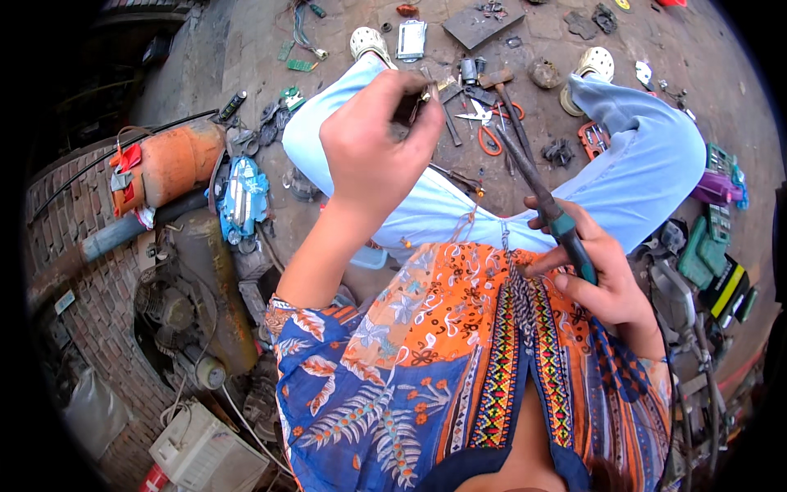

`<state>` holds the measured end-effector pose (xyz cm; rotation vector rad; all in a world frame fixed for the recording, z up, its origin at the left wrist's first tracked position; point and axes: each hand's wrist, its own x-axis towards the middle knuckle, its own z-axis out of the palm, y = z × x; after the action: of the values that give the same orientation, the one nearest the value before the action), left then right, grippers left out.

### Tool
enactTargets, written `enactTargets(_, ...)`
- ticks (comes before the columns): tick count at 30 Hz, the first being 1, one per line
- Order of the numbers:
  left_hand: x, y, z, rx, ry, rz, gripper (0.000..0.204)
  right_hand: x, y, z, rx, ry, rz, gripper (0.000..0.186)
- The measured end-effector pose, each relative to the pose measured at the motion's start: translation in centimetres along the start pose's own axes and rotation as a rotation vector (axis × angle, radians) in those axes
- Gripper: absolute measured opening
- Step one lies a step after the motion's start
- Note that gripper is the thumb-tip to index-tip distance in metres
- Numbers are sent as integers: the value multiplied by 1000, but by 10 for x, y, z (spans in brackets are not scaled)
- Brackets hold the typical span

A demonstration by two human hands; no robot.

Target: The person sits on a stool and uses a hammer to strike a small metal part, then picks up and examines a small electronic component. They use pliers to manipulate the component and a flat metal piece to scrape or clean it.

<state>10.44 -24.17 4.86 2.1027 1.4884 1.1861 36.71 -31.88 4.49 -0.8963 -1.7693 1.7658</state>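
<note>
Orange-painted metal of a scuffed cylinder (182, 156) shows at far left. Next comes the left hand (373, 135), raised over light-blue denim trousers (656, 164), thumb and fingers pinched on a small metallic piece (425, 97), mostly hidden between them. Beyond lie orange-handled steel scissors (487, 123). Farther right, the right hand (602, 262) wraps the green-and-black grip of a long, dark-shafted tool (564, 226), its tip well apart from the piece. Apparently the piece is being held up with the tool ready; applying it would call for a steady pinch and careful aim.
</note>
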Motion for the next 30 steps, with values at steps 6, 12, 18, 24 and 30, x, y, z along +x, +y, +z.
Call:
enactTargets(6, 2, 33, -8, -724, -202, -622, 11, 15, 2, 16, -425, 257, -41, 22)
enactTargets(12, -2, 28, -7, -713, -201, -636, 11, 19, 8, 25, -554, 328, -116, 21)
enactTargets(18, -6, 29, -4, -582, -164, -564, 10, 22, 9, 26, -625, 330, -101, 21)
enactTargets(24, -11, 22, 1, -224, -27, -249, 11, 27, 8, 30, -710, 372, -118, 21)
enactTargets(30, -10, 16, 4, 50, -59, 13, 14, 28, 4, 26, -747, 345, -120, 21)
